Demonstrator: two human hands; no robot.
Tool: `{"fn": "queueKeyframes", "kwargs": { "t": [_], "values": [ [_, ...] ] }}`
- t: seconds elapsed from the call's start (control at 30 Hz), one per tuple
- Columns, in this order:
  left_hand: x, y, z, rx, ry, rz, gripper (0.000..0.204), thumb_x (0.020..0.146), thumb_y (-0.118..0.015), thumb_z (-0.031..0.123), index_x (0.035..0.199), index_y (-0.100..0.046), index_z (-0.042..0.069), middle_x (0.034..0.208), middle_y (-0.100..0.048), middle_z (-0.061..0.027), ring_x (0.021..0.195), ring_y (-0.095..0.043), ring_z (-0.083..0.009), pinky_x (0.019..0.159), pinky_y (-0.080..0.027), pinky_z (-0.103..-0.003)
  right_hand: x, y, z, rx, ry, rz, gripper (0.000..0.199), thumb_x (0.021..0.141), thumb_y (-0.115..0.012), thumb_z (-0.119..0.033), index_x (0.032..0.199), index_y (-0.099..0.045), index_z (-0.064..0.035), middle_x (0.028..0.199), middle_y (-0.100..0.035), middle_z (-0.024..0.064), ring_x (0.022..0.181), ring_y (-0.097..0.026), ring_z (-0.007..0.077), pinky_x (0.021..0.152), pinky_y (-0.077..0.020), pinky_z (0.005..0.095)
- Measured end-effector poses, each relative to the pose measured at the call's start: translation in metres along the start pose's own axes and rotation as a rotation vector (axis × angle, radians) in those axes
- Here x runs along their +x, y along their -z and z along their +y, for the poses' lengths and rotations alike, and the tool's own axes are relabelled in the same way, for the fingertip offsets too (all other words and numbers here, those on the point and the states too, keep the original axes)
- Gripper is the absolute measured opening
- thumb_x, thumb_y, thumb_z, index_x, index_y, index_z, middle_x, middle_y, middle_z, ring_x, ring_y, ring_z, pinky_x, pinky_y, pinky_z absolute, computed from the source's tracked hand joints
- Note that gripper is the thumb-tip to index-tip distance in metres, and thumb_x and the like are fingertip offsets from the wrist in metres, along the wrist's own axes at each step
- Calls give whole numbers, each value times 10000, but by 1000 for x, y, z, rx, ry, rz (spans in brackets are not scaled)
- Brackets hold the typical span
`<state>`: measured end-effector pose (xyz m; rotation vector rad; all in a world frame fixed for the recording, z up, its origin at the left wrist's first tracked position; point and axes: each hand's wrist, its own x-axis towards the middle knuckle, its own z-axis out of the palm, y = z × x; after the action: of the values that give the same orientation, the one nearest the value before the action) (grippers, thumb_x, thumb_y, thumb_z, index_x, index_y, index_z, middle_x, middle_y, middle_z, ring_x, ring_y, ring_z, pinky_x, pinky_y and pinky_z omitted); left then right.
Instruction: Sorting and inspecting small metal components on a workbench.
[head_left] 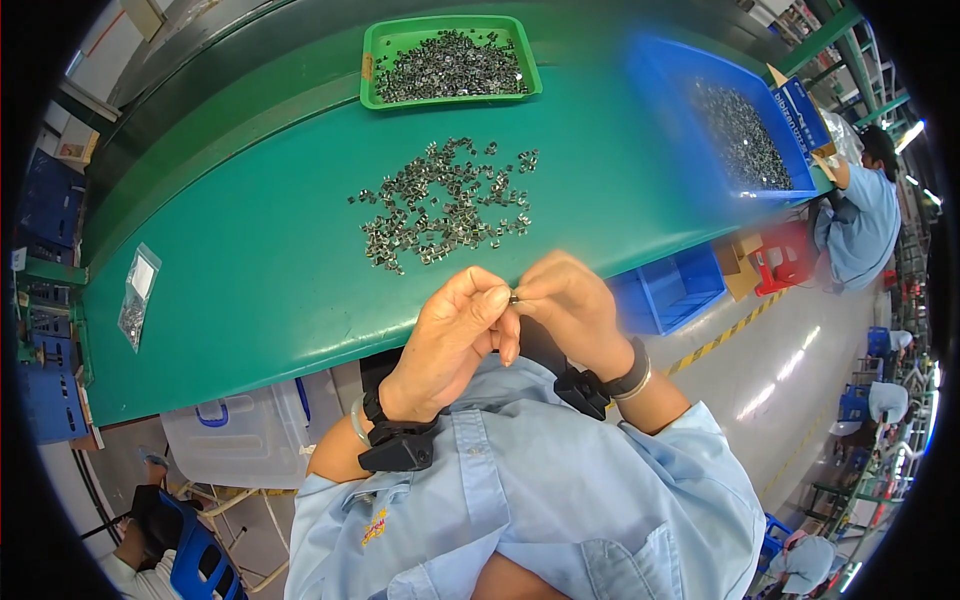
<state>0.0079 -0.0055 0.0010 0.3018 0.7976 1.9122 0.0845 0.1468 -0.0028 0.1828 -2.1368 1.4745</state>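
My left hand point(462, 325) and my right hand point(568, 300) meet at the table's near edge, fingertips together. Pinched between them is a small dark metal part point(513, 298), mostly hidden by the fingers. The left thumb and forefinger close on it from one side, the right fingertips from the other. Just beyond my hands, a loose spread of small shiny metal parts point(440, 210) lies on the green tabletop point(250, 260). Farther back stands a green tray point(370, 88) heaped with similar small parts point(455, 68).
At the far right a large blue bin point(665, 90) holds many small metal parts, a blue carton point(803, 115) beside it. A clear bag point(137, 297) lies at the left. Below the table's right edge is another blue bin point(680, 290); a co-worker point(862, 220) is beyond.
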Motion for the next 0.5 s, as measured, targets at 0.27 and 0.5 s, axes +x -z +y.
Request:
{"fn": "queueKeyframes", "kwargs": {
  "t": [0.27,0.5],
  "values": [
    [3,6,9,-24,-26,20,172,968,-464,217,973,-479,46,766,-570,-73,611,-545,-148,558,-450,-279,15,-2,3,36,-72,-28,126,781,-668,12,860,-591,-49,819,-598,52,735,-569,156,644,-460,268],
    [10,19,20,-95,-36,17,155,972,-434,178,1025,-481,40,800,-562,-81,599,-539,-157,562,-462,-309,124,39,26,3,-334,27,68,877,-581,-73,886,-566,-8,859,-593,41,746,-580,107,693,-485,248]
  ]
}}
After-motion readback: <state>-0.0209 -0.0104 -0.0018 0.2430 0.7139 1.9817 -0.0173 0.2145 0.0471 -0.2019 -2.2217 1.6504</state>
